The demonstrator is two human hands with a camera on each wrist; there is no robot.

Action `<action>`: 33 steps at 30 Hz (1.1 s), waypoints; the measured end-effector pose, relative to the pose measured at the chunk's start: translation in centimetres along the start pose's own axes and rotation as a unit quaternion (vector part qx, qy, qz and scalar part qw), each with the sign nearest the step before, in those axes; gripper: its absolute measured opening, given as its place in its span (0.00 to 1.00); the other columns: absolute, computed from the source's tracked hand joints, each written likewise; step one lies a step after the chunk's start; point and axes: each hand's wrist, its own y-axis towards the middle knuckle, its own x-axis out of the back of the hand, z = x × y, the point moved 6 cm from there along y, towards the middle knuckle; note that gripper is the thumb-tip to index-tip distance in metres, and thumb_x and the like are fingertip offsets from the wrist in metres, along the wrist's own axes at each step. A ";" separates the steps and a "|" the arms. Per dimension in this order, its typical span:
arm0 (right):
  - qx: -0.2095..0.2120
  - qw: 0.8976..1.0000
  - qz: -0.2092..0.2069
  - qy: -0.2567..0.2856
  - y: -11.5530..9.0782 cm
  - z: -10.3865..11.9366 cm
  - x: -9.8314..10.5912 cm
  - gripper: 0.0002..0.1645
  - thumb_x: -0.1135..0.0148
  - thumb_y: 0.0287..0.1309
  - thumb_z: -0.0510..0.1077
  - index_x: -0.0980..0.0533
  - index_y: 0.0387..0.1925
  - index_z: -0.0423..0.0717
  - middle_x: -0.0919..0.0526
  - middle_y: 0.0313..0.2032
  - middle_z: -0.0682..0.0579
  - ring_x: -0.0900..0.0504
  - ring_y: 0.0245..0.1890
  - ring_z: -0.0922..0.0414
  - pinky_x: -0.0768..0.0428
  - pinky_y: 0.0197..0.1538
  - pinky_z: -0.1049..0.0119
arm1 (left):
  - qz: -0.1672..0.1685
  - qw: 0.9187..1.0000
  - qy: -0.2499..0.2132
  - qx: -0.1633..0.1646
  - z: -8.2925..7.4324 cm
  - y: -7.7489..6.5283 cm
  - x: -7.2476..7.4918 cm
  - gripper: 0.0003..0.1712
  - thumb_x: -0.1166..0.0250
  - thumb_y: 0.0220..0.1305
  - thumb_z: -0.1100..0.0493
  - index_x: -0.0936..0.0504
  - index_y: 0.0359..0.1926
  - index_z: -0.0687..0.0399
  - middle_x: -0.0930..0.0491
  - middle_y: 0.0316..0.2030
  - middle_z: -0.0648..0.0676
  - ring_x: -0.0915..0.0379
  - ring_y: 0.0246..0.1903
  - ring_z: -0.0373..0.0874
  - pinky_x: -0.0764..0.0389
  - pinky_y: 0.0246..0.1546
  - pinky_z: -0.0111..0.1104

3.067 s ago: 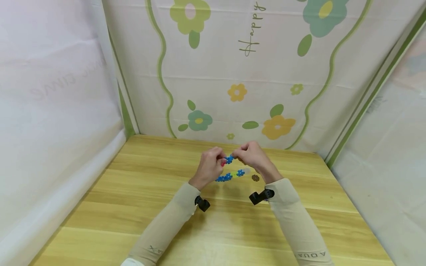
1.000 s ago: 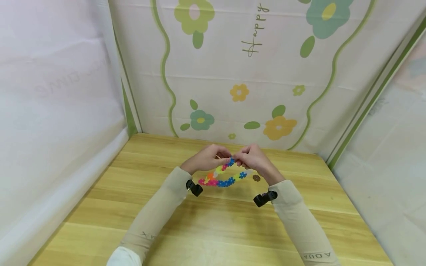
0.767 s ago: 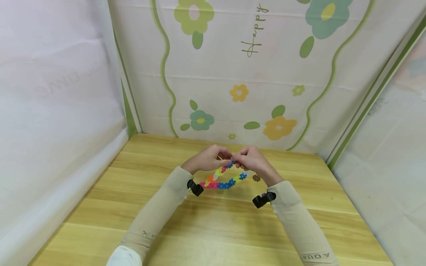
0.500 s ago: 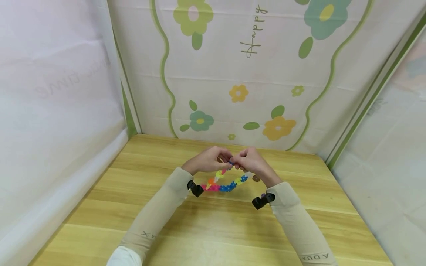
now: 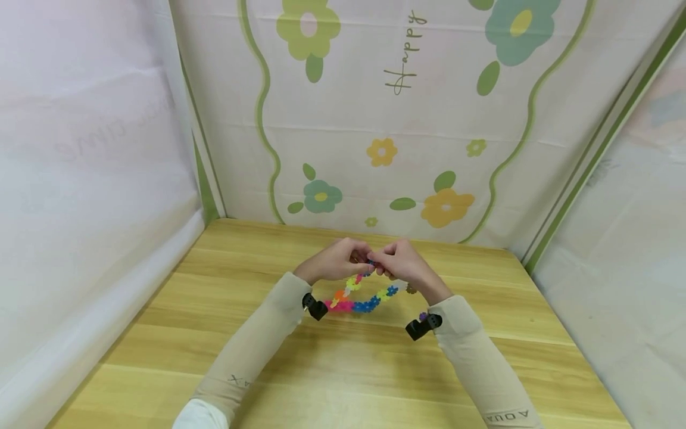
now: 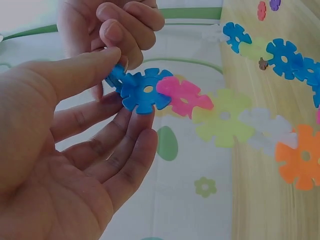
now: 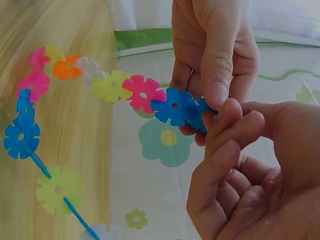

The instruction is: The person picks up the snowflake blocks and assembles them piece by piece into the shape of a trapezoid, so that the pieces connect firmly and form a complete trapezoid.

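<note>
A chain of linked plastic snowflake discs (image 5: 341, 305) in blue, pink, yellow, orange and white curves below both hands. At its raised end, my left hand (image 5: 336, 261) pinches a blue snowflake disc (image 6: 116, 77) between thumb and fingers. My right hand (image 5: 404, 262) meets it there, its thumb and fingertips pinching the same end; they partly hide that disc. Beside it a second blue disc (image 7: 175, 106) shows, linked to a pink disc (image 7: 143, 94). The chain's other end, a whitish disc (image 5: 402, 286), lies near the right wrist.
Loose on the wooden table (image 5: 343, 369) are a brown disc (image 5: 411, 288) and a purple disc (image 5: 423, 316), both close to the right forearm. A small reddish disc (image 6: 261, 10) lies beside the purple one. A flower-print cloth (image 5: 332, 119) stands behind the table.
My left hand has turned and moved left along the chain, baring its pink, orange and yellow discs. Both hands have come together at the blue end and sunk slightly.
</note>
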 end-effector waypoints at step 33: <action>0.039 0.988 -0.017 -0.151 -7.7 -12.8 4.4 0.13 0.34 0.73 0.47 0.15 0.42 0.40 0.12 0.35 0.48 0.16 0.33 0.55 0.16 0.34 0.66 | -0.012 0.999 0.024 0.028 0.7 -0.7 0.2 0.12 0.31 0.74 0.55 0.14 0.51 0.57 0.12 0.41 0.51 0.16 0.41 0.40 0.14 0.49 0.32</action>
